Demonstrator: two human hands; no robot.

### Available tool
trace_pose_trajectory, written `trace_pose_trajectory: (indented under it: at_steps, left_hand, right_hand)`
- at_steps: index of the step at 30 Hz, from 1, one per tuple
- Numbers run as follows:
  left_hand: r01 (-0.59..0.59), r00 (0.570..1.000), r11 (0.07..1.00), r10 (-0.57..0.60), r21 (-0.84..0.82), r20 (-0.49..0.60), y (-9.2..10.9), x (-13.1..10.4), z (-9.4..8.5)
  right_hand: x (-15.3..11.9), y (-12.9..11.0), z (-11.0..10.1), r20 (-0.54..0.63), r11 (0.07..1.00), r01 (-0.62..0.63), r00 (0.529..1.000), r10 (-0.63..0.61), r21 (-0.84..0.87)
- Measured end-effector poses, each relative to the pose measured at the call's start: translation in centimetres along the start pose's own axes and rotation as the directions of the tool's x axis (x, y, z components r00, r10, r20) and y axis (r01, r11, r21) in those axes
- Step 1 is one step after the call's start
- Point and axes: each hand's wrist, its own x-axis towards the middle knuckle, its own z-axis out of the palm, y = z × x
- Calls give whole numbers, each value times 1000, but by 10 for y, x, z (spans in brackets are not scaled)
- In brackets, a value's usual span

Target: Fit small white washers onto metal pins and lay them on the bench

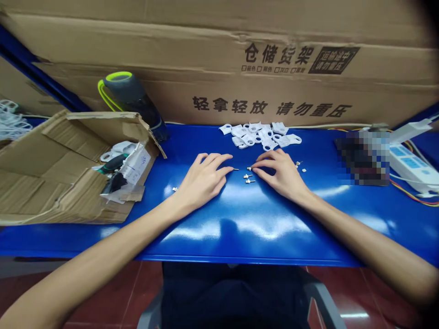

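Note:
Two small metal-and-white parts lie one behind the other on the blue table, between my hands. My right hand has its thumb and index finger closed round another such small part, just behind those two. To the left, my left hand rests low over the table with its fingers apart. A thin pin shows at its thumb tip; whether the thumb touches it is unclear. Another small part lies beside my left wrist, partly hidden.
White ring-ended pieces are heaped at the back. An open cardboard box with tools and a plastic bag stands left, a dark bottle behind it. At right are small parts, a blurred dark object and a power strip.

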Motion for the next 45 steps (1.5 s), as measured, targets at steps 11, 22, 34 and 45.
trace_pose_trajectory:
  at_steps: [11,22,34,45]
  left_hand:
    - [58,998,997,-60,-52,-25,-4,6,4]
    - [148,986,989,-150,-30,-68,-12,4,6]
    - [151,985,988,-152,-10,-79,-13,6,7]
    - [152,986,985,-157,-86,-54,-6,5,-9]
  right_hand:
    - [-2,1,-2,5,999,-7,1000,7,-40]
    - [1,-4,2,41,997,66,997,-65,-32]
    - [2,51,-61,-148,958,-160,981,127,-238]
    - [-8,62,-68,207,973,-36,975,84,-226]
